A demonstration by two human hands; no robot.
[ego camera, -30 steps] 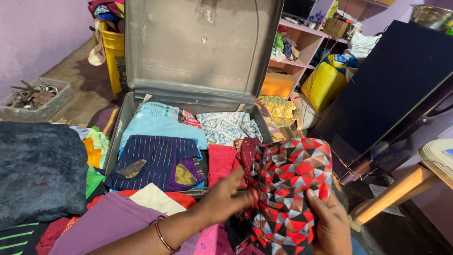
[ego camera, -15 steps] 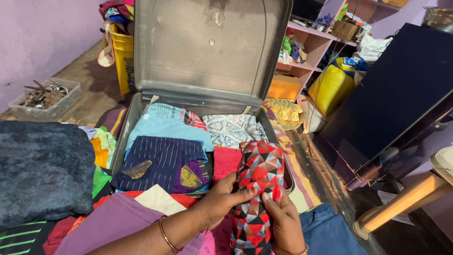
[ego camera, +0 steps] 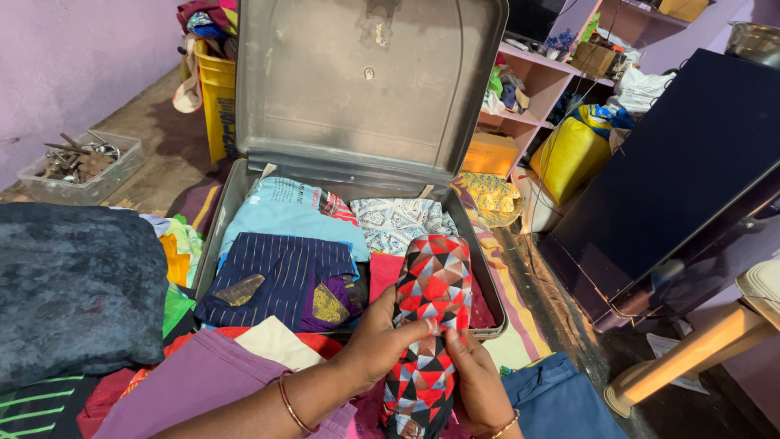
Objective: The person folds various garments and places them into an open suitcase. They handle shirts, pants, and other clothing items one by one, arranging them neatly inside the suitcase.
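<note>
A folded cloth printed with red, black and grey triangles is held lengthwise over the near rim of an open grey metal trunk, its far end resting on a pink cloth inside. The left hand is clenched on the cloth's left edge at mid-length, thumb on top; the right hand is closed on its right edge lower down. Inside the trunk, a navy striped garment, a light blue garment and a white patterned cloth are laid flat. A dark blanket is seen at the left, a yellow bin and pink shelves behind, on a bare floor.
</note>
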